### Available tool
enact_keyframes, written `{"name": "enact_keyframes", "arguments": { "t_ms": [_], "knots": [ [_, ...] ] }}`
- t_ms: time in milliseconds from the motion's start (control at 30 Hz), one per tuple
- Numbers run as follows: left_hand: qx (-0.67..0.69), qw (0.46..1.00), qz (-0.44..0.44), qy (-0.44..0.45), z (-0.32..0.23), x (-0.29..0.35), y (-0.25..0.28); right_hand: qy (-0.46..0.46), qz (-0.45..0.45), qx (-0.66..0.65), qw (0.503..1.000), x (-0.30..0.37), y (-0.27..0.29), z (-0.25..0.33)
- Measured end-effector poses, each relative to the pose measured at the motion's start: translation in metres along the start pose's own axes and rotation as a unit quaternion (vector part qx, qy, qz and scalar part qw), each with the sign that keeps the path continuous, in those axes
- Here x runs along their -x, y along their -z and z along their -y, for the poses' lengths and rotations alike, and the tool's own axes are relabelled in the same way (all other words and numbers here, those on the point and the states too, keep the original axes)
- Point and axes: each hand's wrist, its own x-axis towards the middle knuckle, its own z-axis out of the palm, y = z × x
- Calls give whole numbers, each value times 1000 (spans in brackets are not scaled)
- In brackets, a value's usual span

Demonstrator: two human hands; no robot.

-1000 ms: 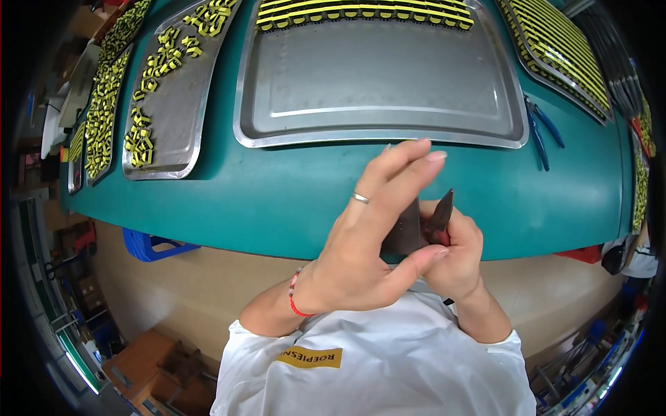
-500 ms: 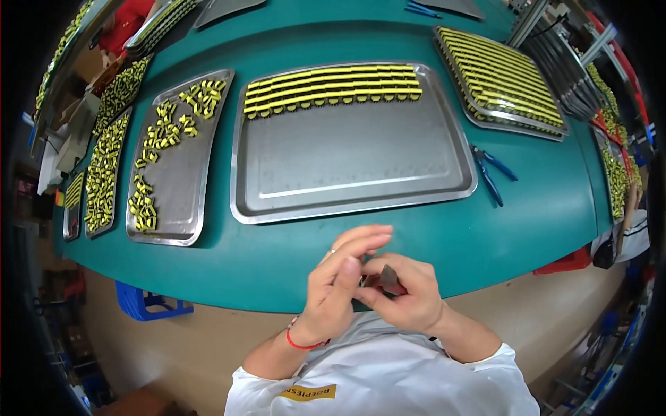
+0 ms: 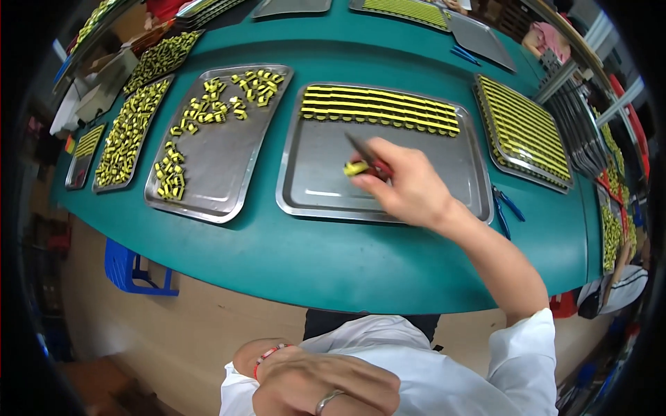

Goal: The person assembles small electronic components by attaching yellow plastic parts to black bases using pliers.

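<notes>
Yellow-and-black block (image 3: 355, 168): over the middle tray's (image 3: 316, 170) bare floor, nearside of its rows (image 3: 378, 109); blurred, long axis apparently along the tray's long edge.
Right hand (image 3: 413, 184): nearer one, over the tray; block at its fingertips, leftward.
Grip: closed around a red-handled, dark-tipped tool (image 3: 359, 147).
Left hand (image 3: 322, 381): nearside of the tray, well apart; fingers hidden, grip undeterminable.

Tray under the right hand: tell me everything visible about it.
The tray looks like grey metal, shallow and rectangular, with rounded corners and a raised, shiny rim. It lies flat on the green table. Straight rows of yellow-and-black parts sit along its far side. The right hand covers some of its nearer floor; whether they touch is unclear.
</notes>
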Motion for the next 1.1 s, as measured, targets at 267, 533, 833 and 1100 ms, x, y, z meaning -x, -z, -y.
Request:
{"name": "enact_keyframes", "arguments": {
  "t_ms": [267, 533, 833, 1100],
  "knots": [
    [-3, 1000, 24, 3, -23, 15, 12, 26, -11, 234, 972, -85, -69, -30],
    [-4, 999, 17, -34, -33, 19, 23, 72, -71, 336, 936, -113, -77, -48],
    [-403, 865, -273, 122, -33, -3, 126, 4, -117, 254, 960, -88, -40, -37],
    [-850, 359, -151, 354, -6, -28, 323, 8, -6, -7, 1000, 68, -6, 22]
  ]
}}
